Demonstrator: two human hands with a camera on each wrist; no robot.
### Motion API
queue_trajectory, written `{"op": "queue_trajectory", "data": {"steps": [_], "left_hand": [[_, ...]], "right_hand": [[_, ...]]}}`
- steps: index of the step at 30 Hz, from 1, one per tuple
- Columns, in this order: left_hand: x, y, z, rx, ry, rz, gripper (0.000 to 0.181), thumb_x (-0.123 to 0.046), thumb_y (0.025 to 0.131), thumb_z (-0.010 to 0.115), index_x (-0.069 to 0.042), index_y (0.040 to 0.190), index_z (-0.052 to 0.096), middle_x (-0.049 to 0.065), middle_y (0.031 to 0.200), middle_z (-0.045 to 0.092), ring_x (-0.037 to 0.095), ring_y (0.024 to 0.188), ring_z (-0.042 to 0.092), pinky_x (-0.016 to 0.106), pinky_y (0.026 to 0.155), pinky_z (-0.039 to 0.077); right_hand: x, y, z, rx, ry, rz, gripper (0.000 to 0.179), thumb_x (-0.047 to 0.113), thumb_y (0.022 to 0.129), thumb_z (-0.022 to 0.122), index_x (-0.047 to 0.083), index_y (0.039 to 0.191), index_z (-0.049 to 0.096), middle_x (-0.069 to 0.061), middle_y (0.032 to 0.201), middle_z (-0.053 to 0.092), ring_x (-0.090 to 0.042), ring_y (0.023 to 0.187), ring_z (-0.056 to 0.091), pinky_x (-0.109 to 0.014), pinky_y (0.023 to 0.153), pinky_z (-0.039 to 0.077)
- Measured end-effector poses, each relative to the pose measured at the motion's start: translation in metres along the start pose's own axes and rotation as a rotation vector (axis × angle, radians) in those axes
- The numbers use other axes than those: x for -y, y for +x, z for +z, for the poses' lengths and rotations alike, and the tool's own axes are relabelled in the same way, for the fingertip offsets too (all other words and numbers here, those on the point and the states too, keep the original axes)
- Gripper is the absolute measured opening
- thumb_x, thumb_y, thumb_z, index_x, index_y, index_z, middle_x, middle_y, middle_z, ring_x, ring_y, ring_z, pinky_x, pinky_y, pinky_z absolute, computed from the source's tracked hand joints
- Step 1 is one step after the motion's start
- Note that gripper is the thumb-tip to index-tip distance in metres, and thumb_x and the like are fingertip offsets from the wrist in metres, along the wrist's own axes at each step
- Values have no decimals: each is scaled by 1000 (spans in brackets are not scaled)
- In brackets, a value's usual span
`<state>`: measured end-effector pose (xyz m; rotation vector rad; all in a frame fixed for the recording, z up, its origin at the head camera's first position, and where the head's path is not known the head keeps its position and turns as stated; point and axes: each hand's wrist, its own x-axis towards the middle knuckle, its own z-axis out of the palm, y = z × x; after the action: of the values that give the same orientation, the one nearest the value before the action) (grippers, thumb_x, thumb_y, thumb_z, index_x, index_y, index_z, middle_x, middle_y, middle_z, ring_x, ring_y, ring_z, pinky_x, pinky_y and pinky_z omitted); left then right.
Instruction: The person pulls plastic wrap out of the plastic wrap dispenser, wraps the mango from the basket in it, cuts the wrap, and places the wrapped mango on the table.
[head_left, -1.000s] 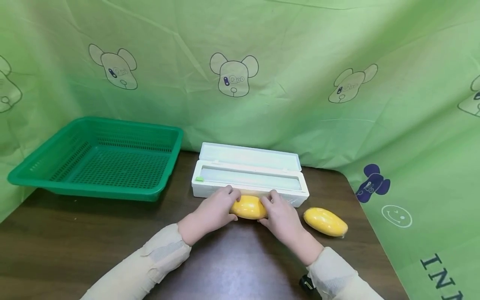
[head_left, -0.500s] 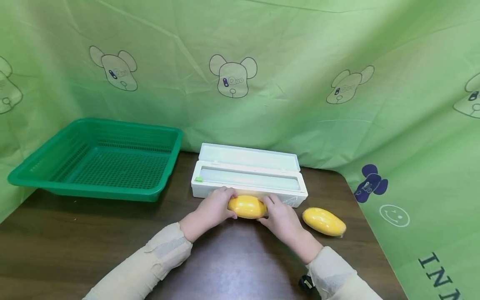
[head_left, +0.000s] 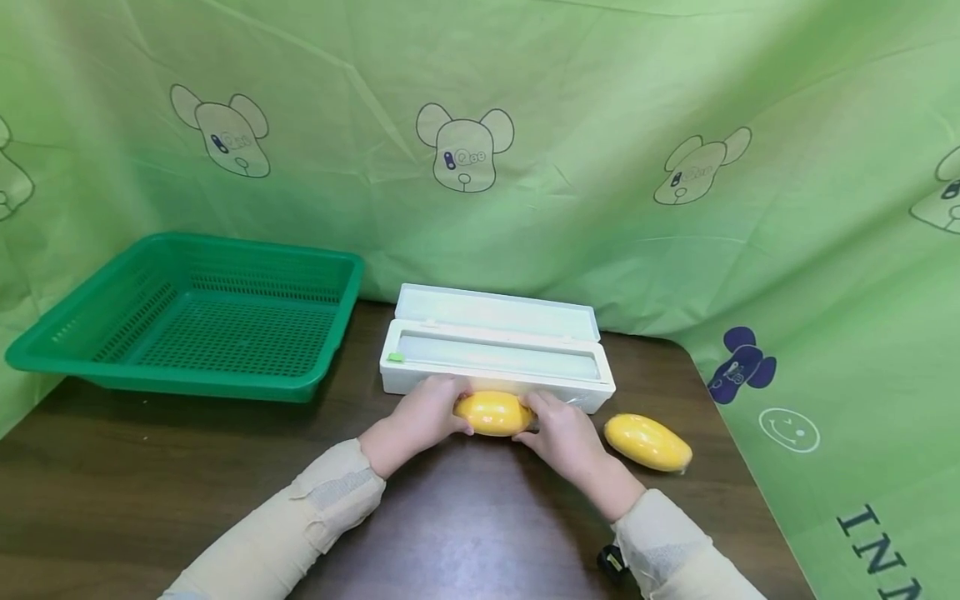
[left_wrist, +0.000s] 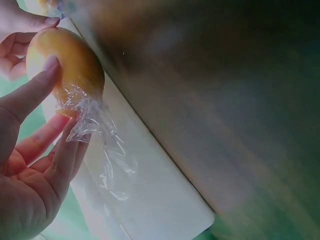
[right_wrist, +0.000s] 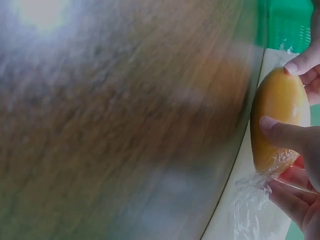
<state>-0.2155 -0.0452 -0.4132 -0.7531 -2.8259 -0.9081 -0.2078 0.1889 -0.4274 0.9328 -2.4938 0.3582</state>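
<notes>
In the head view a yellow mango (head_left: pixel 492 414) is held between both hands, in front of a white cling film box. My left hand (head_left: pixel 429 412) grips its left end and my right hand (head_left: pixel 561 433) its right end. Both wrist views show thumbs on the near side and fingers behind and below. Clear cling film (left_wrist: pixel 102 130) covers the fruit, with a loose crumpled tail past the left-hand end. Another film tail (right_wrist: pixel 250 202) trails from the right-hand end. On the table to the right lies a second wrapped mango (head_left: pixel 648 443).
The cling film box (head_left: pixel 498 387) stands at the back with its lid (head_left: pixel 495 310) up and a green cutter tab at the left. A green basket (head_left: pixel 180 379) sits at the back left. A patterned green cloth (head_left: pixel 585 100) hangs behind the dark wooden table (head_left: pixel 465 533).
The mango stays at nearly the same spot between my hands. My fingers have shifted slightly at both ends, the left ones moving lower behind the fruit.
</notes>
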Motion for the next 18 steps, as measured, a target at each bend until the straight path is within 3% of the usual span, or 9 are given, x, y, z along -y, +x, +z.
{"op": "queue_trajectory", "data": {"steps": [9, 18], "left_hand": [[3, 4, -1, 17, 18, 13, 30, -12, 72, 94, -4, 89, 70, -2, 76, 57, 16, 71, 50, 32, 67, 46], [-2, 1, 1, 25, 75, 19, 34, -13, 70, 94, -2, 93, 71, 3, 83, 64, 20, 76, 57, 37, 73, 50]], "right_hand": [[-5, 2, 0, 14, 27, -13, 49, 11, 62, 98, 0, 101, 69, -10, 93, 69, -25, 74, 69, -42, 64, 57], [-1, -3, 2, 54, -1, 53, 51, 13, 64, 98, 2, 103, 68, -9, 96, 69, -26, 74, 69, -43, 60, 56]]}}
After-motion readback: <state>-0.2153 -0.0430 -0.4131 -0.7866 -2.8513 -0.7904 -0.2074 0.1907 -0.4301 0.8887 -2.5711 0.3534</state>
